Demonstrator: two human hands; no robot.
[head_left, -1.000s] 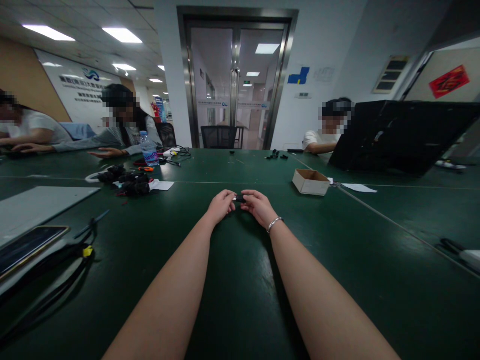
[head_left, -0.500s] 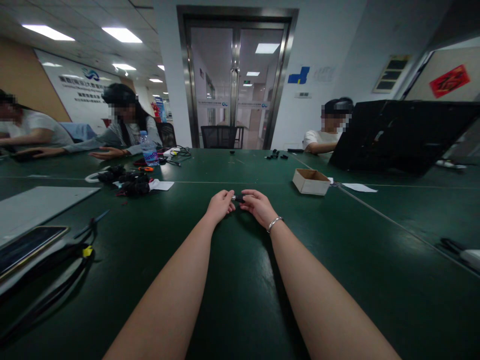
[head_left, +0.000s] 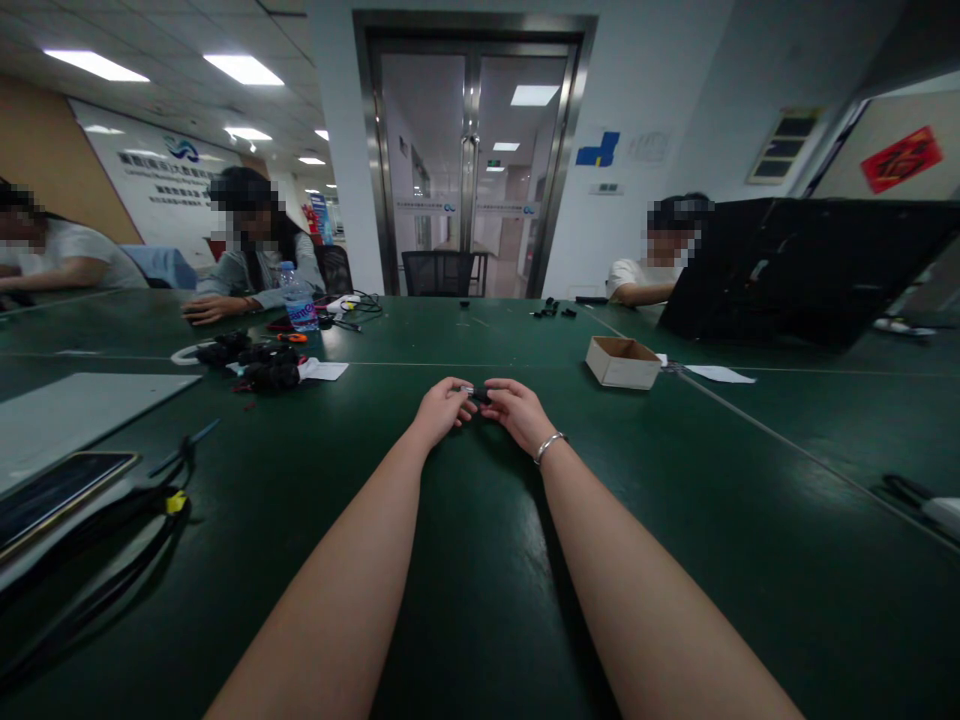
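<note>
1. Since a second ago, both hands have scarcely shifted, still meeting over the dark green table (head_left: 480, 560).
2. Left hand (head_left: 442, 408) and right hand (head_left: 514, 410) pinch a small black-and-silver part (head_left: 474, 393) between fingertips.
3. Nearby, the open brown cardboard box (head_left: 622, 362) sits apart; contents hidden.

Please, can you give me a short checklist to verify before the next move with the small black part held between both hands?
1. Both hands on the part: the left hand and the right hand pinch the small black part from its two sides. Ok.
2. Part lifted or resting on the green table: cannot tell.
3. Table around the hands free of things: ok.
4. Cardboard box within view, open, to the right of the hands: ok.
5. Bracelet on the right wrist away from the part: ok.
6. Type and alignment of the part: too small to see, cannot tell.
</note>
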